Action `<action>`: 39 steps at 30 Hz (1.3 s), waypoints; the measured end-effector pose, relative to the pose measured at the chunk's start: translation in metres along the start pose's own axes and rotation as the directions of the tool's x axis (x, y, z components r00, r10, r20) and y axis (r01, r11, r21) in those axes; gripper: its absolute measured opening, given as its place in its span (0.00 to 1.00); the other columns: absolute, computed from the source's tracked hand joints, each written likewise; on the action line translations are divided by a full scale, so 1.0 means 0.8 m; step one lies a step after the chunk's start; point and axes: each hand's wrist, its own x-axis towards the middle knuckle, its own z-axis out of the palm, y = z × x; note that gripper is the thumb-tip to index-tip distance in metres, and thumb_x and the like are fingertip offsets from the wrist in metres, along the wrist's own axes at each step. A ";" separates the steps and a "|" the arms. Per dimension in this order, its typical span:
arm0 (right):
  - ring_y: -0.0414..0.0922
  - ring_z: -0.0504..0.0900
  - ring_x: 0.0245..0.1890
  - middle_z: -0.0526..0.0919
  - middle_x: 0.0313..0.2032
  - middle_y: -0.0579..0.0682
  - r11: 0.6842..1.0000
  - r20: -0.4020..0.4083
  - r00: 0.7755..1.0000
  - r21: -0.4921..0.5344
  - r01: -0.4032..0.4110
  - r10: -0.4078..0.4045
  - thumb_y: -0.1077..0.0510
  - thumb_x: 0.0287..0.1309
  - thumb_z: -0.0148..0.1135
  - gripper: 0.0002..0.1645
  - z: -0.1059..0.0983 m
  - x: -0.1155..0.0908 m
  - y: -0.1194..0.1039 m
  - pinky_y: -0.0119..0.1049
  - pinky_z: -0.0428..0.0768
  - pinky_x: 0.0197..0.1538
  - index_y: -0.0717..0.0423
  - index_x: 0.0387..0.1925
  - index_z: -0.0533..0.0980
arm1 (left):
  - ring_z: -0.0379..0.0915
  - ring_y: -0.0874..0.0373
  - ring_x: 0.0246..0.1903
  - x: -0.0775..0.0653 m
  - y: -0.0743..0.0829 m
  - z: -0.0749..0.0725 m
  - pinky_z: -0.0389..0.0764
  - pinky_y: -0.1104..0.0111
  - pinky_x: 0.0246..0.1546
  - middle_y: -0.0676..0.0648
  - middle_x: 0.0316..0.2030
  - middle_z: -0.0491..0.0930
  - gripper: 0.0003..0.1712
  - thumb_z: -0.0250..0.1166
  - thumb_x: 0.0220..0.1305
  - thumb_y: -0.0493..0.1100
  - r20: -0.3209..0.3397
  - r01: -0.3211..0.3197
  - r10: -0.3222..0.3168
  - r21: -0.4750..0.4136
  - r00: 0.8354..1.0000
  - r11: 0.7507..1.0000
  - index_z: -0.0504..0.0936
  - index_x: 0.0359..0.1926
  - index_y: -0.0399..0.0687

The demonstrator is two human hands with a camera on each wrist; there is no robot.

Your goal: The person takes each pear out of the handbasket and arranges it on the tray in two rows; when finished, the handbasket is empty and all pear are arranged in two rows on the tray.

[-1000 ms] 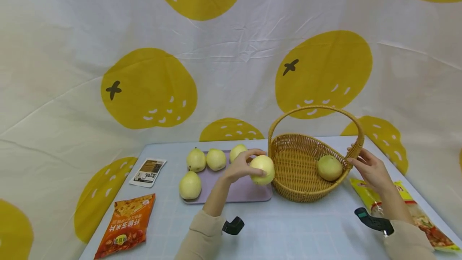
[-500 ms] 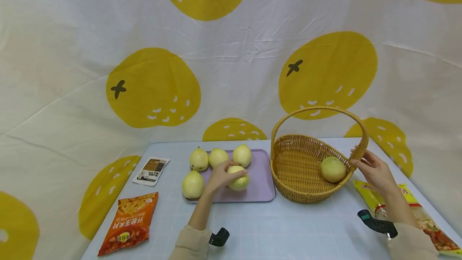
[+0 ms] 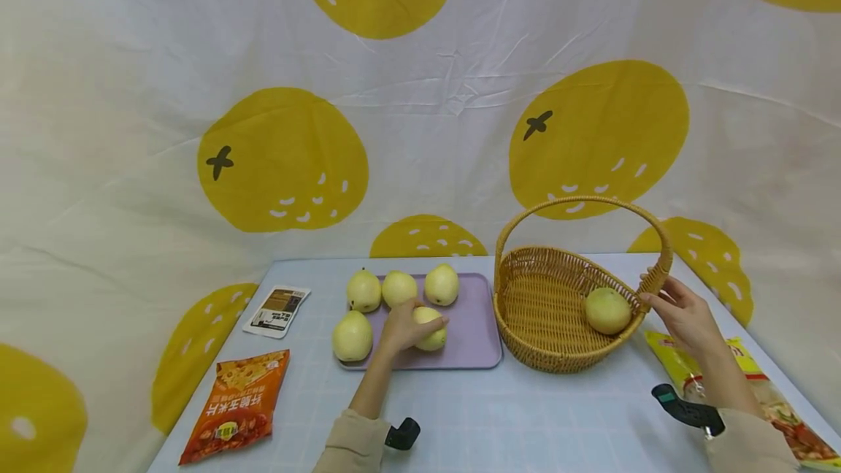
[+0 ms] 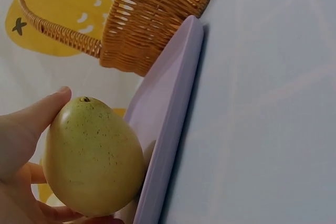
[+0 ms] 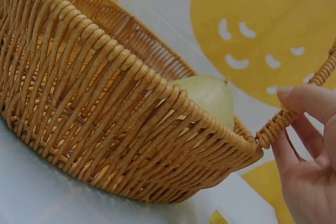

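My left hand point(image 3: 402, 327) holds a pale yellow pear point(image 4: 94, 156), thumb near its top and fingers curled round the far side. The pear is low over the front part of a lilac tray point(image 3: 473, 334). Several more pears stand along the tray's back and left side, among them a pear point(image 3: 352, 336) at the front left corner. With my right hand point(image 3: 686, 316) I pinch the base of the handle of a wicker basket point(image 3: 548, 360); thumb and fingers sit on either side of it in the right wrist view. One pear point(image 3: 607, 310) lies inside the basket, at its right end.
An orange-red snack bag point(image 3: 236, 407) lies at the front left, with a small white and brown packet point(image 3: 277, 311) behind it. Partly under the right forearm is a yellow food bag point(image 3: 782, 407). A fruit-printed cloth point(image 3: 434, 166) hangs behind the table.
My left hand has carried the pear from beside the basket leftward and down to the tray. My right hand stays on the basket handle.
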 end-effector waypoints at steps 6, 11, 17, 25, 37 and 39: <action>0.22 0.72 0.47 0.69 0.52 0.33 0.999 0.017 1.000 0.030 0.017 -0.018 0.65 0.63 0.55 0.39 -0.001 0.000 0.001 0.13 0.70 0.45 0.51 0.72 0.52 | 0.73 0.41 0.47 -0.004 0.000 0.000 0.74 0.51 0.44 0.34 0.48 0.77 0.34 0.66 0.55 0.57 0.000 -0.131 0.131 0.040 0.991 0.991 0.76 0.54 0.35; 0.23 0.72 0.47 0.69 0.52 0.34 1.000 0.008 1.000 0.023 0.018 -0.018 0.64 0.63 0.56 0.36 0.001 -0.001 -0.002 0.13 0.70 0.44 0.47 0.70 0.57 | 0.64 0.35 0.58 -0.005 -0.007 -0.006 0.65 0.44 0.56 0.29 0.57 0.70 0.30 0.69 0.56 0.46 0.072 -0.347 0.348 -0.031 0.935 0.937 0.75 0.56 0.34; 0.22 0.72 0.47 0.69 0.51 0.33 1.000 0.012 1.000 0.014 0.022 -0.022 0.64 0.63 0.57 0.36 0.002 -0.002 -0.002 0.13 0.70 0.44 0.48 0.70 0.58 | 0.65 0.38 0.59 -0.008 -0.017 -0.020 0.67 0.48 0.57 0.30 0.60 0.67 0.42 0.75 0.47 0.44 0.157 -0.345 0.360 -0.117 0.919 0.931 0.69 0.60 0.29; 0.22 0.72 0.47 0.70 0.51 0.34 1.000 0.008 1.000 0.009 0.013 -0.013 0.63 0.63 0.57 0.35 -0.001 -0.001 -0.001 0.12 0.70 0.43 0.47 0.69 0.60 | 0.71 0.38 0.52 -0.012 -0.022 -0.020 0.71 0.48 0.52 0.33 0.52 0.75 0.35 0.74 0.44 0.40 0.083 -0.314 0.318 -0.058 0.945 0.948 0.72 0.53 0.31; 0.21 0.72 0.47 0.70 0.51 0.34 1.000 0.010 1.000 -0.006 0.011 -0.011 0.63 0.62 0.58 0.35 -0.001 0.000 -0.002 0.12 0.70 0.44 0.48 0.69 0.59 | 0.67 0.44 0.54 -0.015 -0.021 -0.002 0.70 0.47 0.51 0.37 0.52 0.73 0.38 0.75 0.41 0.44 -0.013 -0.300 0.300 -0.069 0.954 0.951 0.73 0.56 0.39; 0.21 0.72 0.46 0.69 0.51 0.33 1.000 0.007 1.000 -0.008 0.006 -0.006 0.63 0.62 0.58 0.36 -0.001 0.000 -0.002 0.12 0.70 0.43 0.48 0.70 0.58 | 0.65 0.43 0.57 -0.019 -0.023 -0.003 0.68 0.46 0.52 0.37 0.55 0.71 0.37 0.74 0.43 0.46 -0.018 -0.281 0.281 -0.054 0.960 0.958 0.74 0.56 0.41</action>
